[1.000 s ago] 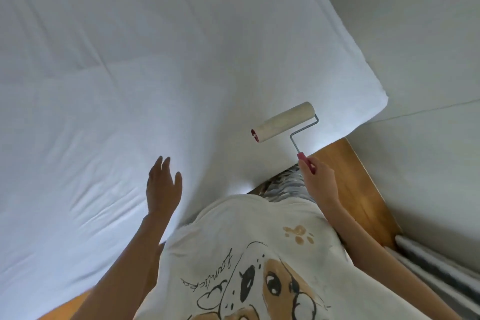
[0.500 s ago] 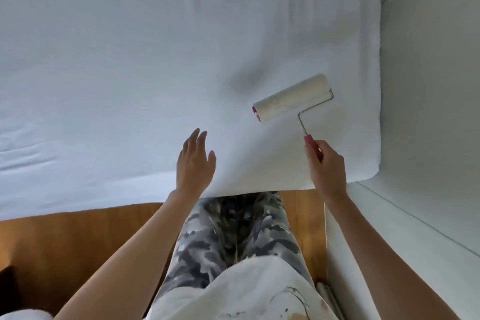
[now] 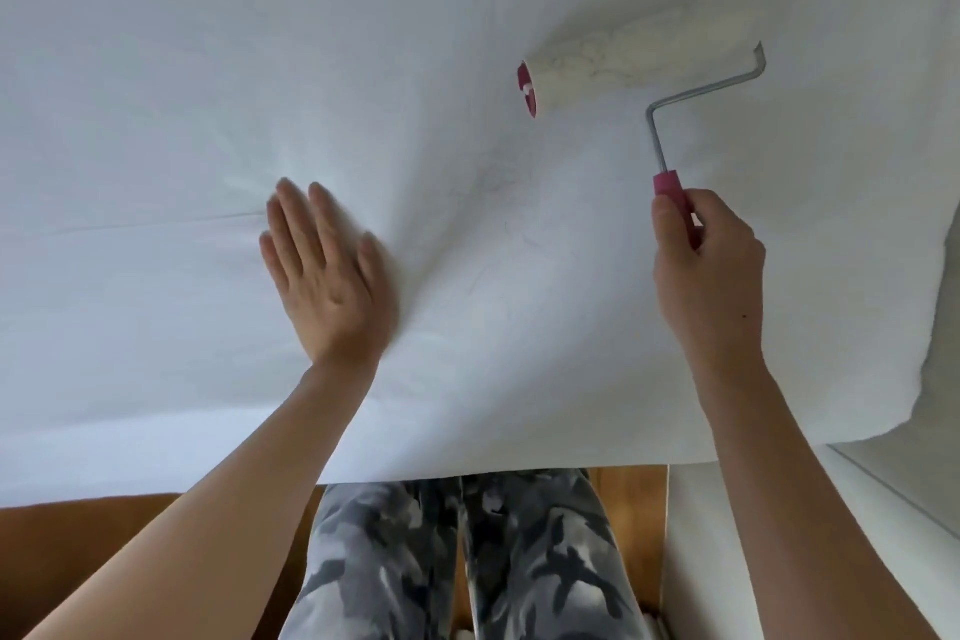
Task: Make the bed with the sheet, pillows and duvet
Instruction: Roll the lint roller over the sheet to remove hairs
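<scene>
A white sheet point(image 3: 182, 68) covers the bed and fills most of the view, its near edge hanging in front of my legs. My left hand point(image 3: 327, 276) lies flat on the sheet with straight fingers, and the cloth creases around it. My right hand point(image 3: 709, 276) grips the pink handle of a lint roller point(image 3: 639, 55). The pale roller head rests on the sheet up and to the right of my left hand, blurred by motion. A few thin hairs show on the sheet between the two hands. No pillows or duvet are in view.
A wooden floor point(image 3: 78, 561) shows below the bed's near edge. A white wall or panel point(image 3: 779, 561) runs along the right side, close to the bed's corner point(image 3: 935, 353). My legs in grey patterned trousers point(image 3: 467, 561) stand against the bed.
Both hands have come forward over the sheet. The left hand has dropped flat onto the cloth, and the roller has moved further up the bed. The view has closed in on the sheet.
</scene>
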A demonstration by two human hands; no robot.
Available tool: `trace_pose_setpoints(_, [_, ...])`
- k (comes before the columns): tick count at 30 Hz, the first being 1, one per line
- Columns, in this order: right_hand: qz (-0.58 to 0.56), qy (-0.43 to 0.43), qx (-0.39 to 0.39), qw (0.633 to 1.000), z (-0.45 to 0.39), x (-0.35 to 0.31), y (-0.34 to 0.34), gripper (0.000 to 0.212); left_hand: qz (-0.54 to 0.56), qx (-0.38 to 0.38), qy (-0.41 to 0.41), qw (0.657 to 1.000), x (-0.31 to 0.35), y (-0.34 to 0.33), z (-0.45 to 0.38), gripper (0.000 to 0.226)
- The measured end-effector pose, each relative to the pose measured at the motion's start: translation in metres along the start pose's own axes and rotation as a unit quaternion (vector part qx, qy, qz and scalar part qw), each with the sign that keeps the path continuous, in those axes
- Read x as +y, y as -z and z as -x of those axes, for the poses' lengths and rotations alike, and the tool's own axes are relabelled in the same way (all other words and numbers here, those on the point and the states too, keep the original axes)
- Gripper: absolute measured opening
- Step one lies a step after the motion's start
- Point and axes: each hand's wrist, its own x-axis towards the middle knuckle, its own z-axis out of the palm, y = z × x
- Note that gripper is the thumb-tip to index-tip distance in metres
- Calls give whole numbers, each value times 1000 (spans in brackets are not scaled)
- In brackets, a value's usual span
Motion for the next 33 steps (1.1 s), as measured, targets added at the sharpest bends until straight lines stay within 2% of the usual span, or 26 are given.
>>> trace_pose_setpoints(5, [41,-5,-13,999,12,18,-6,27,-6,7,-1,1000,-4,-5,1,59])
trace_pose_setpoints(11, [88,-15,-46,995,74,64,21,28,-9,13,-3,1000,-3,-4,2,59])
trace_pose_setpoints(16, [123,-75,-77,987,136,110,46,47,-10,23,-5,1000,-2,-4,2,58])
trace_pose_setpoints(21, [148,-135,-103,974,189,142,65,51,-12,29,-2,1000,0,-2,3,58])
trace_pose_setpoints(25, [127,-150,-100,975,208,152,78,52,-9,30,-1,1000,0,-2,4,58])
trace_pose_setpoints(29, [81,-161,-72,981,207,146,88,39,-7,32,-7,999,-1,-1,5,58])
trace_pose_setpoints(33, [90,-161,-87,979,203,131,90,37,-7,28,-21,999,-7,-1,3,57])
